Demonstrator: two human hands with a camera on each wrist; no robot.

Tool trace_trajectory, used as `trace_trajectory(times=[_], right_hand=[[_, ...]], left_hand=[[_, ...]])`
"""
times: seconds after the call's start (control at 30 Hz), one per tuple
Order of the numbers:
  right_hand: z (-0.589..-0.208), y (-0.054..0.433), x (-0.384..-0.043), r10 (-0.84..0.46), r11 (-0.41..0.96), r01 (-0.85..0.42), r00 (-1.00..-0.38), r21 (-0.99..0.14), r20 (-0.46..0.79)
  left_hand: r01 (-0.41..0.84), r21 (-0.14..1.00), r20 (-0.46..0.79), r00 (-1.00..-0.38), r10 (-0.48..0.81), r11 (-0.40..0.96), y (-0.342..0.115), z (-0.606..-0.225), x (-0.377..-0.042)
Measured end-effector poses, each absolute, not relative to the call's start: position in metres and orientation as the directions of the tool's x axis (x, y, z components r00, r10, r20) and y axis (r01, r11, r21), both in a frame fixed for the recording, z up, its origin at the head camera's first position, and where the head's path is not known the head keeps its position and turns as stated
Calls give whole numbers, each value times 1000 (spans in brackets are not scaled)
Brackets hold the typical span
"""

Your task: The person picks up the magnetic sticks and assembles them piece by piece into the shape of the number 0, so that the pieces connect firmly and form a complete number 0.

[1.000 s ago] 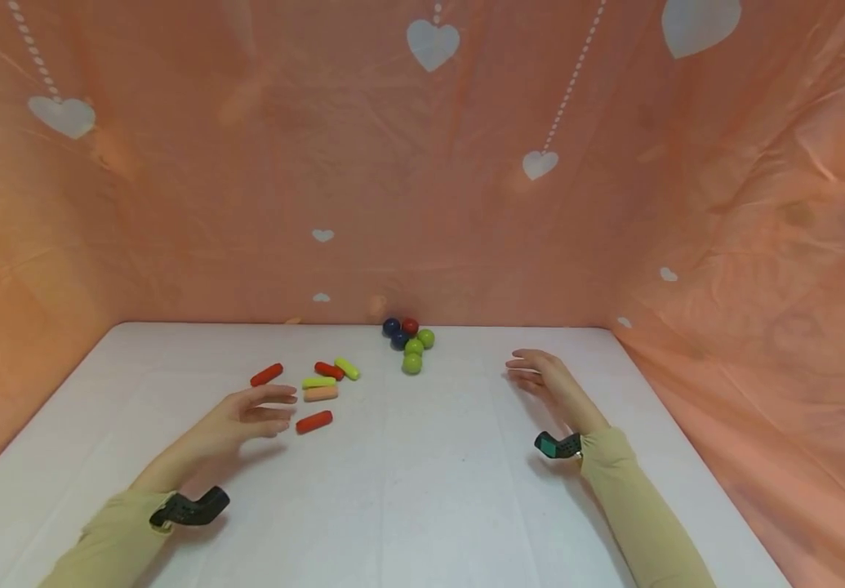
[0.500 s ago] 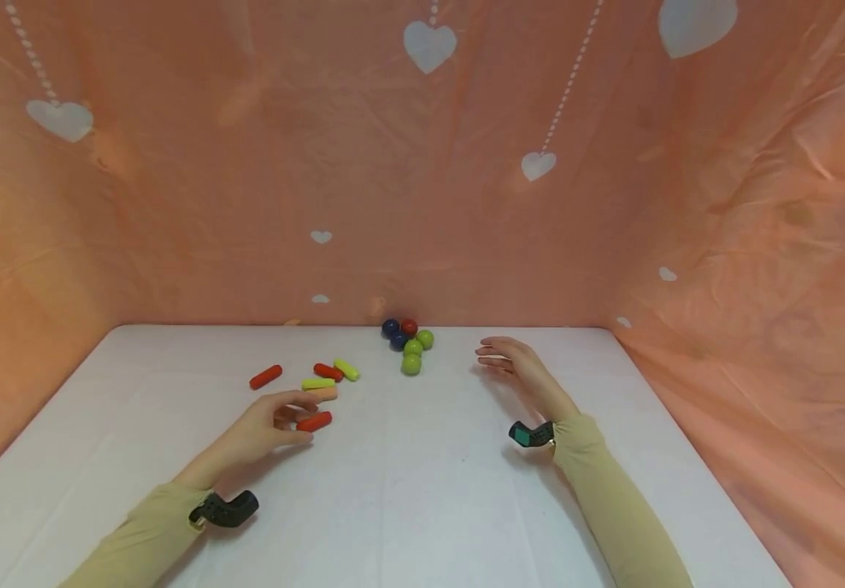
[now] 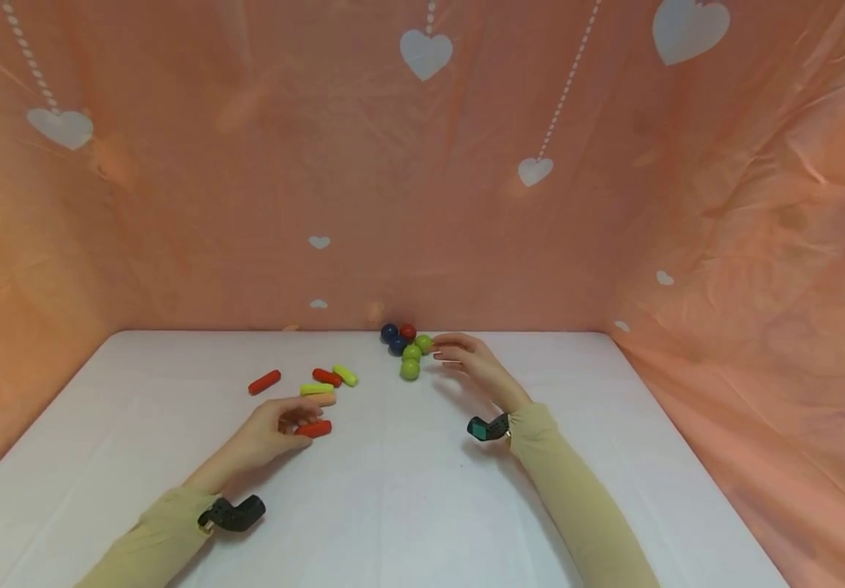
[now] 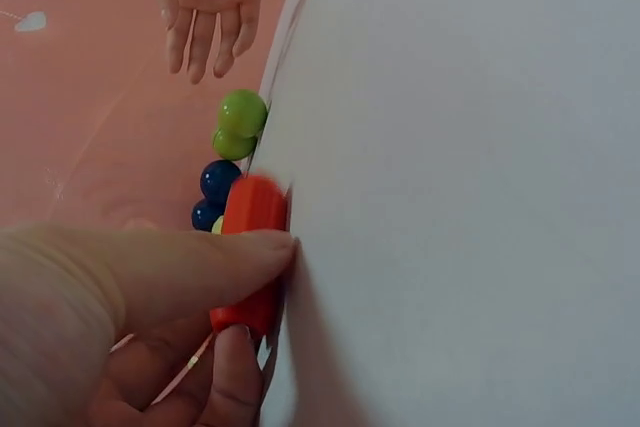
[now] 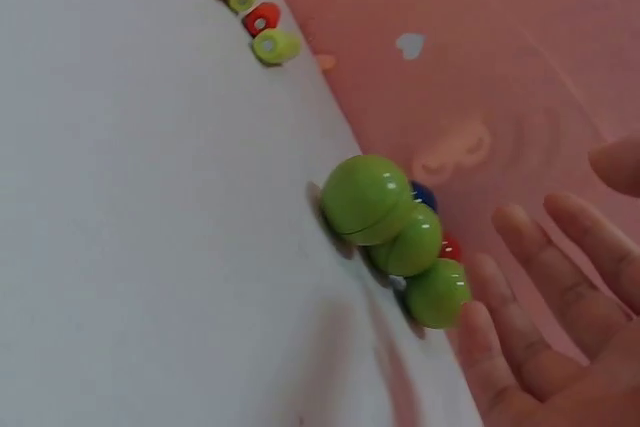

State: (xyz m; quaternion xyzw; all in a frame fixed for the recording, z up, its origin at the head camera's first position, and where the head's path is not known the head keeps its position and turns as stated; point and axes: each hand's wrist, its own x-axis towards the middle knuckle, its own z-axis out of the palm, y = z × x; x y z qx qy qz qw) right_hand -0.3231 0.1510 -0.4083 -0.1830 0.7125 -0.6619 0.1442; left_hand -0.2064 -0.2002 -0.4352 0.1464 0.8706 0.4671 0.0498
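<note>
My left hand pinches a short, faceted red stick between thumb and curled fingers, low over the white table. Beyond that hand, in the head view, lie a peach stick, a yellow-green stick, and a red stick with a second yellow-green stick beside it. My right hand has its fingers extended and spread. Its fingertips are right by the rear green ball, one of three shiny green balls; the front green ball looks largest in the right wrist view.
Behind the green balls sit two dark blue balls and a red ball, close to the table's back edge. Another red stick lies apart at the left. An orange cloth with white hearts surrounds the table.
My left hand has moved right and closed its fingers on the nearest red stick. My right hand has moved left to the green balls, fingers still extended.
</note>
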Motion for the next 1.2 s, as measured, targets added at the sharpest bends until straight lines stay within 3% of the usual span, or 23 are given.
trace_trajectory(times=[0.23, 0.6, 0.83, 1.2], right_hand=[[-413, 135, -329, -497, 50, -116, -864, -992, 76], [-417, 118, -333, -522, 209, -299, -839, -931, 152], [-420, 116, -334, -518, 360, -313, -850, -879, 90], [-424, 113, -333, -566, 422, -345, -823, -838, 54]], left_hand=[[193, 831, 43, -957, 286, 522, -203, -440, -209], [177, 829, 31, -962, 272, 531, -203, -441, -209], [193, 823, 48, -961, 274, 534, -203, -443, -210], [200, 814, 55, -961, 269, 546, -202, -442, -208]])
